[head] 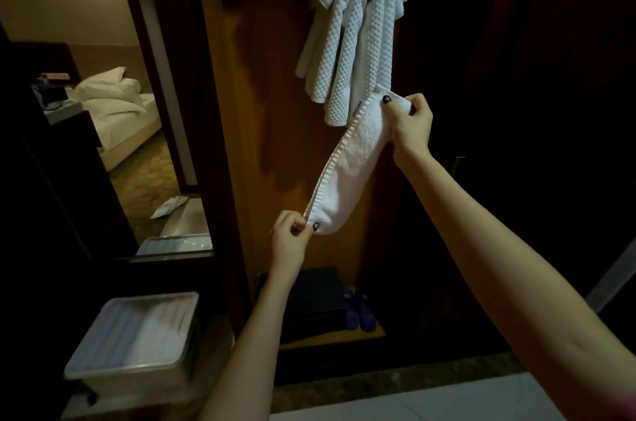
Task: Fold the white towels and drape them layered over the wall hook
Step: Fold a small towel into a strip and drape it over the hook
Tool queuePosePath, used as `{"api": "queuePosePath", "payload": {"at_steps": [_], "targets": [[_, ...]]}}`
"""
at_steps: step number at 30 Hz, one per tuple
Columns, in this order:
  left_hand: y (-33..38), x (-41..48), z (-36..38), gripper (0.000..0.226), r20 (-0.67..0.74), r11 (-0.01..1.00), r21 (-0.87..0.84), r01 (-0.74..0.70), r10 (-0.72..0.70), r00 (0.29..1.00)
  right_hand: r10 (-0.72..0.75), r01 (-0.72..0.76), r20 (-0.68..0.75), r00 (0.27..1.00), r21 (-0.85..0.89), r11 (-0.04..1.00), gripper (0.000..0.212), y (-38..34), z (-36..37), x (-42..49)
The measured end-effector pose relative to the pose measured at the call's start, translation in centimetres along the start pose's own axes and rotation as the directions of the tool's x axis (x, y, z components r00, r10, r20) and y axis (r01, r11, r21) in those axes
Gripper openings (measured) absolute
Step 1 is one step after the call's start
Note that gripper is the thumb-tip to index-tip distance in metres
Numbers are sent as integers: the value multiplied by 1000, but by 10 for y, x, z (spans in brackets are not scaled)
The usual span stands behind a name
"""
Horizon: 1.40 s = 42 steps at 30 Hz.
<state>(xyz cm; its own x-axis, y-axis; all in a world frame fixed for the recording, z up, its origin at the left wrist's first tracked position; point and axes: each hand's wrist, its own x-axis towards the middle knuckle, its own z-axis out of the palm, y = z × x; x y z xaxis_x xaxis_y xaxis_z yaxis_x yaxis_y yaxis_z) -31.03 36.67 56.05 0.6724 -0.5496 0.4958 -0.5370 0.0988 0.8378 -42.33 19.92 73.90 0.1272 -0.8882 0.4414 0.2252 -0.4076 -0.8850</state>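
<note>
Two ends pinched, one small white towel [351,172] held out.
My left hand [289,236] pinches its lower end, my right hand [411,126] grips the upper corner, just below the hung towels [351,42]. Light, soft and floppy, I judge; holding the ribbed hem's ends should stop it sagging.

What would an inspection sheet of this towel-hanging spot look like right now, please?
Surface: wooden wall panel, towels hanging against it.
Job's things: hung towels layered at the top, hook hidden; folded white towel stretched below them.
Clutter: plastic bin holding white cloth; blue slippers; paper on the floor.
Hands: left hand pinches the towel's lower end; right hand grips its upper end.
Cables: nothing seen.
Surroundings: lit room with a bed, at left.
</note>
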Motion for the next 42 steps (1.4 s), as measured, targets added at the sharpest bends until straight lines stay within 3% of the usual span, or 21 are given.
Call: {"api": "queuePosePath", "payload": {"at_steps": [9,13,16,18,24,29,36,38,42], "targets": [[-3,16,-46,22,130,998,49,-36,29,991,-58,56,-18,998,-66,996,32,16,-4,2],[-2,13,-45,32,298,975,-107,193,-153,942,-73,74,38,997,-36,997,27,16,5,0],[-7,10,-44,15,459,976,-64,207,-156,875,-69,69,93,993,-1,998,28,13,11,-2],[-6,7,-45,11,514,959,-146,242,-135,847,-62,58,92,994,45,997,29,9,13,-1],[5,10,-45,18,522,828,-433,356,-92,848,-26,17,128,991,73,997,28,-6,13,18],[24,22,-30,20,424,851,-428,305,-109,899,18,-25,63,998,109,994,25,-13,12,30],[39,35,-23,39,468,924,-351,151,33,883,-20,3,111,994,151,988,25,-30,13,35],[43,38,-25,23,473,913,-345,216,-29,880,20,-48,140,990,198,979,24,-35,12,38],[47,37,-25,29,612,771,-460,440,-84,787,78,-154,289,954,248,957,19,-43,14,39]]}}
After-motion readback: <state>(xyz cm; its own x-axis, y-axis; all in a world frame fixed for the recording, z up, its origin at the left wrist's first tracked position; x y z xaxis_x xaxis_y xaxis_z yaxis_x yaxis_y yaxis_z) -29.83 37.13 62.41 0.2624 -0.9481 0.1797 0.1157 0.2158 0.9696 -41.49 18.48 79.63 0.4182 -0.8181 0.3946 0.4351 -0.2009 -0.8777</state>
